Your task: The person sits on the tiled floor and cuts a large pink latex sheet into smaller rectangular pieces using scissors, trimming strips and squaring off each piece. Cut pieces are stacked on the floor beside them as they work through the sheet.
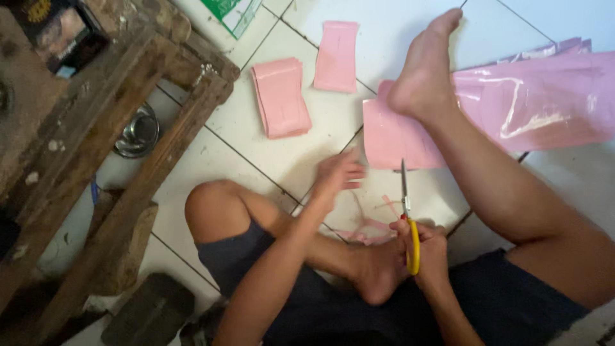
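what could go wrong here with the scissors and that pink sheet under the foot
1. The scissors in the right hand point up toward the pink sheet, with the bare foot pinning it just beyond; a slip forward might nick the foot or leg.
2. The left hand is blurred, close to the blades, so fingers could stray into the cut.
3. Thin pink offcuts lie on the tiled floor and might be slippery.

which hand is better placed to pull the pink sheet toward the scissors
Left. The left hand hovers empty right beside the pink sheet; the right hand is busy gripping the yellow-handled scissors.
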`<state>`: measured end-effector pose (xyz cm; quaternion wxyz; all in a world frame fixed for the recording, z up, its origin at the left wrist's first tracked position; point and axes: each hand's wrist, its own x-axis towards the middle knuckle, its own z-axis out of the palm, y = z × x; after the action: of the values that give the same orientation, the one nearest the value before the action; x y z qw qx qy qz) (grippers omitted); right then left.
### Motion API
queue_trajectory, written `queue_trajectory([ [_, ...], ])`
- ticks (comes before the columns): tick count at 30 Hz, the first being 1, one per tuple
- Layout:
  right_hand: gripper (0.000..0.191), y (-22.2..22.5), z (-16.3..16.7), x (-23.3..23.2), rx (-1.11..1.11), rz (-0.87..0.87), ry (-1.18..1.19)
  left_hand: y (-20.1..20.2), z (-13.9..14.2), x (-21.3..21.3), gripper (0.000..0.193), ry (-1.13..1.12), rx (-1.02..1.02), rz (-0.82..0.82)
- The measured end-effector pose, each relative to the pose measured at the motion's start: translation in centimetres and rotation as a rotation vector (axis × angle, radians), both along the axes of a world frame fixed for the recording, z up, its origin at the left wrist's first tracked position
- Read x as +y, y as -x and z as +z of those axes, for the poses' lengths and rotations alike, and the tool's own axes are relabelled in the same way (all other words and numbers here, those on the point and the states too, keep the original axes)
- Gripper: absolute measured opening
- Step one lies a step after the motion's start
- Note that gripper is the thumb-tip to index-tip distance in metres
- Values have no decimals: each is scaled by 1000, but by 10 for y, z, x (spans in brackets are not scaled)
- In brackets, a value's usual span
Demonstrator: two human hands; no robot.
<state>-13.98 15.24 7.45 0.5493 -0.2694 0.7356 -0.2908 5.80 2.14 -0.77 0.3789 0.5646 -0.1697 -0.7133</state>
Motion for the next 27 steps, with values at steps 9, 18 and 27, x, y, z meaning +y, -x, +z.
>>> queue_trajectory([
  [9, 50, 15, 21, 61, -154, 149, -176, 1, 15, 41, 37, 132, 60, 232],
  [18, 61, 5, -7, 37, -467, 113, -122, 35, 1, 45, 31, 44, 254, 408],
  [27, 44, -15, -53, -13, -279, 138, -94, 33, 19, 48, 32, 27, 217, 387],
])
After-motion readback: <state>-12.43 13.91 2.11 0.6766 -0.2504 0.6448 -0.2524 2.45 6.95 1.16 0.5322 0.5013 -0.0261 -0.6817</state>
